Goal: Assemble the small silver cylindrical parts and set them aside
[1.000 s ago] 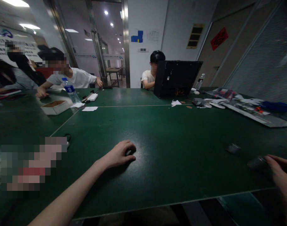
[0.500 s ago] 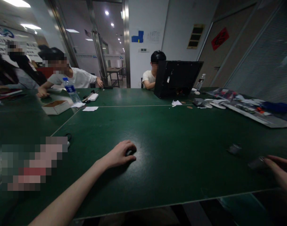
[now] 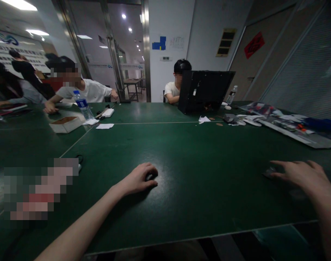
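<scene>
On the green table, my left hand (image 3: pixel 144 177) rests with curled fingers, its thumb close below the fingertips. A small dark shape shows in the gap between them; I cannot make out what it is. My right hand (image 3: pixel 301 177) is over the table at the right, fingers apart, with index finger and thumb on either side of a small grey block-like object (image 3: pixel 268 172). Whether they touch it is unclear. Beneath that hand, a second grey block (image 3: pixel 298 194) lies on the table in shadow, partly hidden.
A black boxy case (image 3: pixel 206 90) stands across the table, a person behind it. Papers and parts lie on a board (image 3: pixel 298 130) at the far right. Left are an open carton (image 3: pixel 66 125), a water bottle (image 3: pixel 83 105) and a blurred-out object (image 3: pixel 42 190). Other people sit at the far left.
My right hand has left the nearer grey block and moved left and away from me to the farther one, its fingers spreading. My left hand stays in place.
</scene>
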The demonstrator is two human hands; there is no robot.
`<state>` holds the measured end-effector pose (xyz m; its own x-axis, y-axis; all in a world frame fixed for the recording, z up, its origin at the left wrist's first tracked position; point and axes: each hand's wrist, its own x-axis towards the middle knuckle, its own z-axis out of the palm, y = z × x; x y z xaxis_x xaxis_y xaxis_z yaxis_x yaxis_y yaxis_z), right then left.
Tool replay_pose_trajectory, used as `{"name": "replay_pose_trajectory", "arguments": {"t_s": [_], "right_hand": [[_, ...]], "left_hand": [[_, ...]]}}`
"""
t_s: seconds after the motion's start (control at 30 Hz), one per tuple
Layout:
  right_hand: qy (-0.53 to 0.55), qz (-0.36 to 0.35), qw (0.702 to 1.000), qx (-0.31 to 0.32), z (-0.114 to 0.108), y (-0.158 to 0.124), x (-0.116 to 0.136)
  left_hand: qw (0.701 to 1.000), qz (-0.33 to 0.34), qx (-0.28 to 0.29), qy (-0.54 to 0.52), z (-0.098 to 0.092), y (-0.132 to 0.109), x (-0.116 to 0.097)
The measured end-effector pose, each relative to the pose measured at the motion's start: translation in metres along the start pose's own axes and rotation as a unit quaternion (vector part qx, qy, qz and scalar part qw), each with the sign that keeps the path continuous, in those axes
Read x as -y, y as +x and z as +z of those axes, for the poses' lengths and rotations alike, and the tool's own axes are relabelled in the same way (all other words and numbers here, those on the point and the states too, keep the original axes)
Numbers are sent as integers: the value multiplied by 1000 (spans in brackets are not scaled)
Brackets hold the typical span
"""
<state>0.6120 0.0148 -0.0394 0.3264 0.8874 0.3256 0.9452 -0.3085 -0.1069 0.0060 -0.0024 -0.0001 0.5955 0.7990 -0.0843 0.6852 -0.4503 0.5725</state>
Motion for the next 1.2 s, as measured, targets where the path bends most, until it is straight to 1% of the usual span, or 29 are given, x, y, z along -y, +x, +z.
{"name": "replay_pose_trajectory", "arguments": {"t_s": [0.03,0.1,0.13,0.2,0.27,0.33,0.4,0.47,0.53,0.6,0.67,0.73,0.83,0.97,1.07,1.2], "right_hand": [[-12,-19,998,59,-1,2,3],[-34,-56,981,180,-5,2,10],[-35,-66,977,200,-8,0,15],[-32,-75,975,204,-17,-6,31],[-24,-93,978,185,-28,-15,54],[-6,-137,978,159,-41,-28,87],[42,-215,967,127,-54,-43,127],[91,-288,946,119,-67,-61,171],[141,-353,916,128,-77,-79,214],[186,-404,884,144,-81,-95,253],[219,-442,853,168,-81,-108,285],[244,-459,831,196,-75,-117,308],[274,-473,803,237,-64,-125,329],[317,-468,777,278,-51,-130,338],[337,-452,773,291,-43,-135,338],[351,-445,777,275,-32,-143,339]], "left_hand": [[1000,-2,0,-1,0,0,0],[1000,-2,-1,0,0,0,0],[1000,-2,-2,0,0,0,1],[1000,-2,-3,-2,1,1,2],[1000,1,-4,-4,2,1,3],[1000,4,-6,-3,2,1,3],[1000,2,-6,2,2,2,3],[1000,0,-7,7,3,2,3],[1000,2,-6,8,3,2,2],[1000,3,-5,6,3,2,2],[1000,4,-6,2,3,2,3],[1000,9,-9,2,3,2,3],[1000,25,-15,8,3,2,5],[999,29,-19,17,4,3,6],[999,34,-23,23,4,3,6],[998,42,-26,28,5,3,6]]}}
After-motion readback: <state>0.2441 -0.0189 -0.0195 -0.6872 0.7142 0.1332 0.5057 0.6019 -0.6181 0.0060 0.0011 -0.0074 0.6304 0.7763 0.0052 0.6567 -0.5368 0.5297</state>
